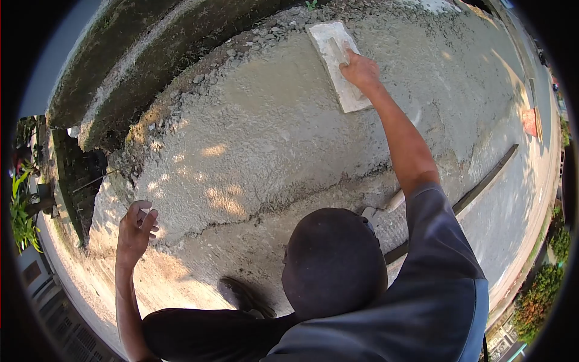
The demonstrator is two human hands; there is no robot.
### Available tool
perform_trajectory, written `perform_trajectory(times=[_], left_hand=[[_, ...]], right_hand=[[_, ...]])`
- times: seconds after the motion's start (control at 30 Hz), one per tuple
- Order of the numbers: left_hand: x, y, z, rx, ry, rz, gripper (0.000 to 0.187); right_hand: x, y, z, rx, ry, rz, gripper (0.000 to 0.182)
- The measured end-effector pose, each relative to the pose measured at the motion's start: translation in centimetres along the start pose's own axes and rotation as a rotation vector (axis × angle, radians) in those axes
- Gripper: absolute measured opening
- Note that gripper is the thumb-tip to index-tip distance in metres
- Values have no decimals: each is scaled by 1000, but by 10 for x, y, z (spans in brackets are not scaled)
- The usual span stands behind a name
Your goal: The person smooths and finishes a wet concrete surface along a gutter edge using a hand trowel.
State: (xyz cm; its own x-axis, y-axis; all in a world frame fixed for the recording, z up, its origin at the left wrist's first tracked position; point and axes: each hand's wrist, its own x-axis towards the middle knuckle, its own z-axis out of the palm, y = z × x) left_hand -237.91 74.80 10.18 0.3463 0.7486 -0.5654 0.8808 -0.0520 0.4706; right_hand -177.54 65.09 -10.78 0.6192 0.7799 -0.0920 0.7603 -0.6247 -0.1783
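My right hand grips the handle of a pale rectangular hand float, its arm stretched far forward. The float's blade lies flat on the wet grey concrete, near the gravelly far edge. Off to the left, my left hand hangs above the near left edge of the concrete, fingers loosely curled and apart, with nothing in it. A dark shoe stands on the rough ground below the concrete's near edge.
A mossy concrete wall runs along the upper left, with loose gravel beside it. A dark hole opens at left. A long bar lies at right, near a reddish object. A rounded dark shape blocks the lower middle.
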Motion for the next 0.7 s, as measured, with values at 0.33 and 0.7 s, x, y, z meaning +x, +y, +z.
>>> perform_trajectory(times=[0.33,0.7], left_hand=[[12,-12,2,6,-9,-53,36],[3,-1,2,-25,-18,-42,36]], right_hand=[[19,38,-11,-18,-12,85,67],[10,48,-4,24,-9,59,66]])
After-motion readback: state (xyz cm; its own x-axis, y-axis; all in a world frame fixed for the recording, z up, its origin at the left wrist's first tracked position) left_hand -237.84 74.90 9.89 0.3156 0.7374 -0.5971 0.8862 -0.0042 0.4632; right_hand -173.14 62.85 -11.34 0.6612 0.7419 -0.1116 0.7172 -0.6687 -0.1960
